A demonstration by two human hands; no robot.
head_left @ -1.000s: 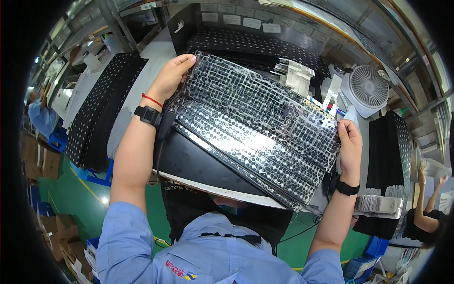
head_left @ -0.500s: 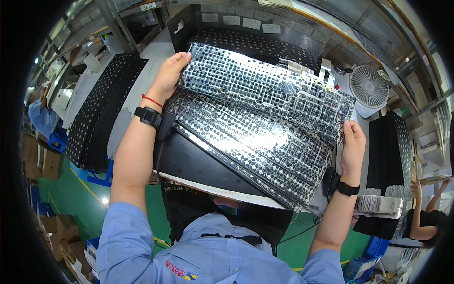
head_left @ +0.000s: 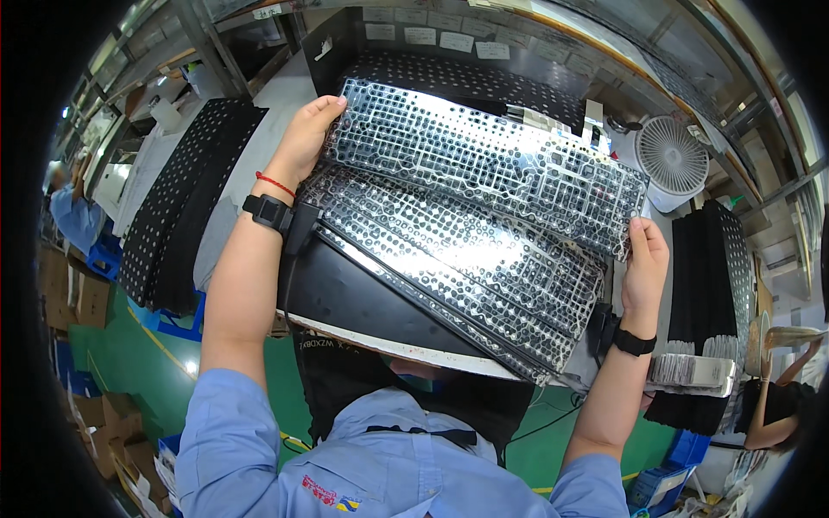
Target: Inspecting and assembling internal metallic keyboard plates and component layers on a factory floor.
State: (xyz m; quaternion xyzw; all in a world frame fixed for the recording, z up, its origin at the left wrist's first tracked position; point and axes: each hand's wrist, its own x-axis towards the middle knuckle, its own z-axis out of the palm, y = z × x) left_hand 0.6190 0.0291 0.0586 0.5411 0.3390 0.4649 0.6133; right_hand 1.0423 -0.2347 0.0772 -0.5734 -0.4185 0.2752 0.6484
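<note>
A clear keyboard membrane sheet [head_left: 466, 151] with silvery printed traces and dark round dots is stretched between my two hands. My left hand [head_left: 304, 136] pinches its upper left corner between thumb and fingers. At the lower right corner, my right hand [head_left: 648, 263] grips the edge, with the thumb on top. The sheet slants down to the right, above a pile of similar dotted membrane sheets [head_left: 475, 250]. That pile lies askew on a black work surface [head_left: 380, 302], and the held sheet hides part of its far side.
A white fan [head_left: 673, 160] stands at the back right. Stacks of dotted black panels lie left [head_left: 186, 190] and right [head_left: 704, 285]. Behind is a dark upright board with paper labels [head_left: 419, 36]. Pale strips [head_left: 691, 371] sit at right. A co-worker's arm [head_left: 773, 419] shows far right.
My hands keep their grip and the held sheet has barely shifted; the glare on it differs. At far right, the co-worker's arms have moved.
</note>
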